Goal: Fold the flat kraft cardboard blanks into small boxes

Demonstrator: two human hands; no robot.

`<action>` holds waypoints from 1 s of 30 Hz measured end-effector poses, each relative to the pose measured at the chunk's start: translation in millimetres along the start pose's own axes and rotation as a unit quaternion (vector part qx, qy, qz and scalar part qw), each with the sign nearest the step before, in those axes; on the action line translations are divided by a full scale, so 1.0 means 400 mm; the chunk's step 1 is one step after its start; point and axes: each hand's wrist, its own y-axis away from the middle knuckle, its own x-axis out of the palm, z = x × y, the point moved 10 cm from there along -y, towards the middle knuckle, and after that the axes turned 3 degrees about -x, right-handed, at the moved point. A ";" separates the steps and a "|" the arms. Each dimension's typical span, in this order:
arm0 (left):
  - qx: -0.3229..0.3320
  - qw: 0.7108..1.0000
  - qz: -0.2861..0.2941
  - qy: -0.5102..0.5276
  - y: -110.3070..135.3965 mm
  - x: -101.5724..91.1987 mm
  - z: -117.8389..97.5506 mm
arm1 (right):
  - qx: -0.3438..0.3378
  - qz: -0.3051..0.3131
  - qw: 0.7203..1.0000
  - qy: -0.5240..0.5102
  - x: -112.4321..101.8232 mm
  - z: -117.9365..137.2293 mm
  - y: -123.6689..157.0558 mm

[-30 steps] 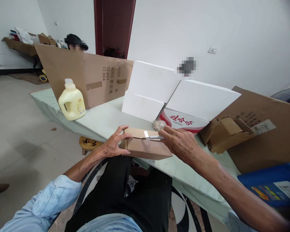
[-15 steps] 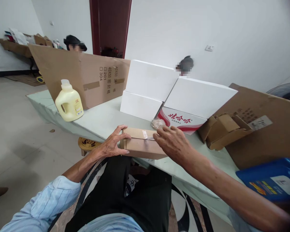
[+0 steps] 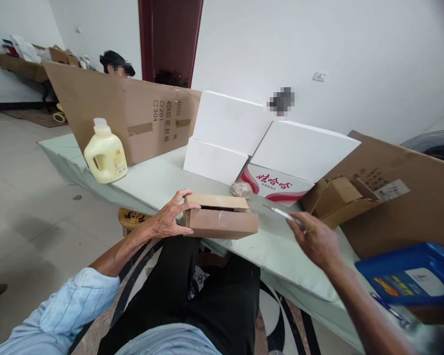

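Note:
My left hand (image 3: 170, 217) grips the left end of a small brown cardboard box (image 3: 222, 224), thumb along the lower front and fingers over the top. The box lies at the table's near edge; a dark gap runs between its top flaps, and a piece of clear tape sticks to its front. To the right of the box, my right hand (image 3: 314, 239) is closed round a slim white-handled knife (image 3: 282, 213), its thin tip pointing left toward the box. A crumpled clear plastic bundle (image 3: 241, 190) lies just behind the box.
White cartons (image 3: 222, 160) stand across the back of the cloth-covered table (image 3: 151, 185). A yellow detergent jug (image 3: 107, 155) is at left before a tall cardboard sheet (image 3: 140, 113). At right are an open cardboard box (image 3: 342, 197) and a blue jug (image 3: 410, 273). Two people are partly visible behind.
My right hand has moved right, off the box, with the knife now in plain sight. The box's top flaps have parted along the taped seam. My left hand keeps its hold.

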 end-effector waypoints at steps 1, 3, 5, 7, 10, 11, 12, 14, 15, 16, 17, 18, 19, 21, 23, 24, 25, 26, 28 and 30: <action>0.002 1.000 0.002 0.000 0.000 0.001 -0.001 | 0.038 0.016 0.999 -0.012 0.066 -0.038 0.050; 0.004 1.000 0.007 -0.002 0.000 0.002 -0.002 | 0.111 0.038 0.993 -0.034 0.194 -0.101 0.149; 0.005 1.000 0.012 -0.007 -0.002 0.001 -0.003 | 0.157 0.048 0.985 -0.051 0.297 -0.137 0.223; 0.008 1.000 0.017 -0.017 -0.003 -0.001 -0.007 | 0.169 0.041 0.982 -0.071 0.354 -0.144 0.254; 0.012 0.999 0.020 -0.033 -0.004 -0.009 -0.015 | 0.147 -0.032 0.981 -0.120 0.317 -0.105 0.215; 0.012 0.999 0.021 -0.037 -0.004 -0.012 -0.017 | 0.133 -0.072 0.979 -0.140 0.274 -0.078 0.187; 0.009 0.999 0.022 -0.040 -0.004 -0.014 -0.018 | 0.115 -0.112 0.974 -0.160 0.222 -0.043 0.153; 0.001 0.999 0.023 -0.045 -0.006 -0.016 -0.020 | 0.054 -0.171 0.964 -0.197 0.109 0.055 0.078; -0.004 0.999 0.023 -0.048 -0.007 -0.016 -0.021 | 0.011 -0.189 0.959 -0.211 0.054 0.116 0.040; -0.009 0.998 0.022 -0.051 -0.008 -0.016 -0.021 | -0.038 -0.192 0.955 -0.222 0.008 0.181 0.005; -0.013 0.998 0.023 -0.056 -0.009 -0.015 -0.022 | -0.084 -0.176 0.953 -0.231 -0.024 0.244 -0.026; -0.017 0.998 0.023 -0.062 -0.010 -0.015 -0.023 | -0.129 -0.143 0.952 -0.240 -0.040 0.304 -0.051; -0.022 0.997 0.024 -0.068 -0.011 -0.014 -0.023 | -0.159 -0.114 0.952 -0.236 -0.048 0.352 -0.069; -0.031 0.996 0.022 -0.077 -0.014 -0.015 -0.023 | -0.184 -0.065 0.959 -0.207 -0.039 0.408 -0.086; -0.036 0.996 0.017 -0.081 -0.018 -0.021 -0.027 | -0.173 -0.039 0.968 -0.179 -0.013 0.419 -0.090; -0.035 0.996 0.015 -0.082 -0.021 -0.024 -0.030 | -0.165 -0.028 0.970 -0.176 0.002 0.416 -0.089; -0.034 0.996 0.013 -0.083 -0.024 -0.028 -0.034 | -0.158 -0.018 0.971 -0.179 0.018 0.412 -0.087; -0.031 0.996 0.012 -0.084 -0.027 -0.031 -0.040 | -0.151 -0.010 0.971 -0.185 0.032 0.407 -0.085; -0.024 0.995 0.012 -0.095 -0.033 -0.034 -0.053 | -0.137 -0.002 0.972 -0.193 0.051 0.399 -0.083; -0.017 0.993 0.015 -0.119 -0.040 -0.036 -0.068 | -0.126 -0.005 0.972 -0.197 0.062 0.394 -0.084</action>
